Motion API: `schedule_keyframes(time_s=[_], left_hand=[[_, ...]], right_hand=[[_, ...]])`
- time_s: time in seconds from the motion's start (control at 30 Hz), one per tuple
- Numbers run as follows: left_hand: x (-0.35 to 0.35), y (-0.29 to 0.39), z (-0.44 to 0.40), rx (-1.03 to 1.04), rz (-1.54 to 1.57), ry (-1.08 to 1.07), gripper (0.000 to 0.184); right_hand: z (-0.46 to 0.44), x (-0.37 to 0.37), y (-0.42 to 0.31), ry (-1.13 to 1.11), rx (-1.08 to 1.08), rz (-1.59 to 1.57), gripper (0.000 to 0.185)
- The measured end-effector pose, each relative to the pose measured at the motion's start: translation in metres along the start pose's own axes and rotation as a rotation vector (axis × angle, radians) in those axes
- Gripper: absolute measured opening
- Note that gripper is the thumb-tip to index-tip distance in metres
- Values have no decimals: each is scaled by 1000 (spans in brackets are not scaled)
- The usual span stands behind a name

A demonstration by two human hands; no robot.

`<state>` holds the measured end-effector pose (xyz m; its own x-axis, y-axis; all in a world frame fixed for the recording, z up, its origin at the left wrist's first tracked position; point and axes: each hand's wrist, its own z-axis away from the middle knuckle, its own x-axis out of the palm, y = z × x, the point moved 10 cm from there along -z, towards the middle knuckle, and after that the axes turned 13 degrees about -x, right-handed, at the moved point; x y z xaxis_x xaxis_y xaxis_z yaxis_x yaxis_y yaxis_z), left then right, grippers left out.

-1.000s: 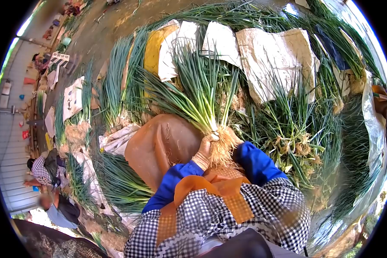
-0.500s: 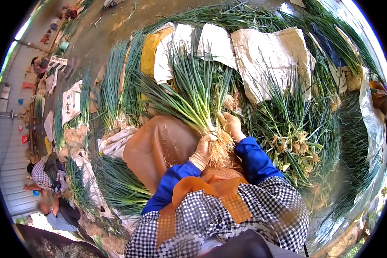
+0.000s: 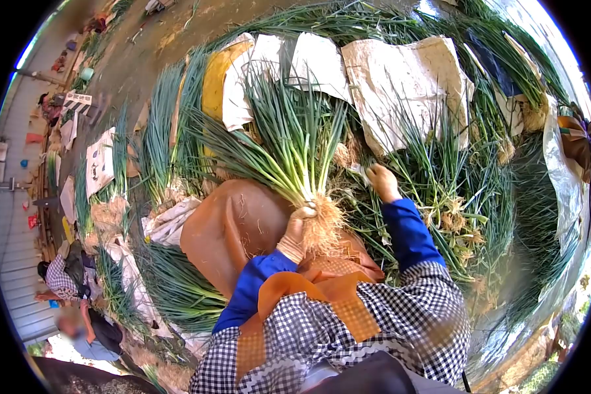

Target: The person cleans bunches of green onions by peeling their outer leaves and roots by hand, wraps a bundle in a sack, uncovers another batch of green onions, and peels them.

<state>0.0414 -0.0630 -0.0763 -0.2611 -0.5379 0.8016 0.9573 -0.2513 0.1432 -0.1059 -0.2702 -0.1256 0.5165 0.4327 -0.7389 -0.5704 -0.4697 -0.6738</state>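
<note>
The fingers (image 3: 306, 210) of the left hand (image 3: 296, 231) clamp the onion bunch (image 3: 302, 157) just above its roots (image 3: 324, 226). The right hand (image 3: 383, 182) is apart from it, fingers curled, their grip unclear. A white sack (image 3: 407, 85) lies beyond, over leaves.

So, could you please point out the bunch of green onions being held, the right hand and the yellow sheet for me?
Bunch of green onions (image 3: 305, 167): head view, on its pale green stalks.
Right hand (image 3: 383, 182): head view, on its back.
Yellow sheet (image 3: 214, 85): head view, near its middle.
</note>
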Motion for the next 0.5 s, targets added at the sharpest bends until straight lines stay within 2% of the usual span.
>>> schedule_keyframes(time_s=[0.03, 0.07, 0.1, 0.17, 0.2, 0.23, 0.27, 0.3, 0.37, 0.43, 0.5], left_hand=[[49, 3, 29, -52, 39, -6, 37], [72, 9, 43, -61, 48, -38, 37], [83, 15, 50, -51, 45, -73, 38], [99, 30, 65, -9, 26, -117, 39], [107, 40, 73, 26, 8, -136, 39], [115, 50, 83, 61, -7, -153, 40], [126, 63, 94, 108, -23, -175, 40], [138, 76, 107, 156, -39, -205, 41], [165, 102, 135, 245, -54, -302, 42], [194, 132, 169, 308, -59, -448, 43], [219, 158, 203, 352, -52, -633, 45]], right_hand=[[-11, 10, 6, 26, 4, 23, 32], [-18, 0, -9, 199, -57, 253, 44], [-18, 13, 11, -5, 182, 472, 60], [-3, 24, 50, -205, 335, 436, 49], [11, 19, 85, -276, 389, 333, 33], [21, -4, 119, -172, 274, 635, 21], [64, -48, 139, -4, 330, 319, 19], [105, -71, 192, -44, 429, 413, 18], [176, -136, 235, -122, 669, 554, 20], [204, -175, 244, -225, 798, 667, 24], [186, -197, 227, -302, 812, 810, 29]])
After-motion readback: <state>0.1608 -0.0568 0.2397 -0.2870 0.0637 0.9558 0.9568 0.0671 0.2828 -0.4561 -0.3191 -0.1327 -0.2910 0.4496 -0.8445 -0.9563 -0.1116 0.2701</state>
